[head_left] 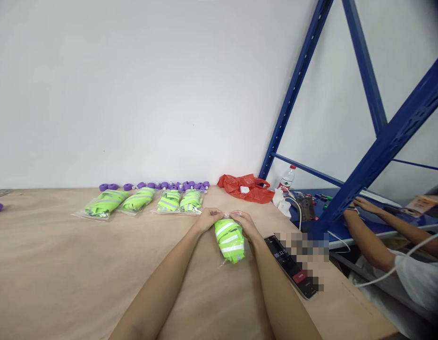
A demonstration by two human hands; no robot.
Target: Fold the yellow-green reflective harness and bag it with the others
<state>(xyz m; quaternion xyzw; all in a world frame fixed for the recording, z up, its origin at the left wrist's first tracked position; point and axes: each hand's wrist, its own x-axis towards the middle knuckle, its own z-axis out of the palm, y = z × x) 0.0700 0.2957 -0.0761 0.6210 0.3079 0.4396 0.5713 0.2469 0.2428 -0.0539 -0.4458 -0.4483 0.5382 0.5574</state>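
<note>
A clear plastic bag (229, 242) with a folded lime-green reflective strap inside lies on the brown table in front of me. Its far edge is pinched by my left hand (209, 219) and my right hand (245, 222), one at each side, with the fingers closed. Farther back, several similar filled bags rest in a row: a bag at the left (105, 204), another beside it (138, 200), and two close together, one of them the rightmost bag (191, 201).
Purple rolled items (164, 185) line the wall. A red plastic bag (245, 186) with a white piece on it lies at the back. A phone (291, 267) showing a timer is right of my arm. Blue rack posts (382, 146), a bottle (287, 178) and another person's arms (367, 236) are at the right.
</note>
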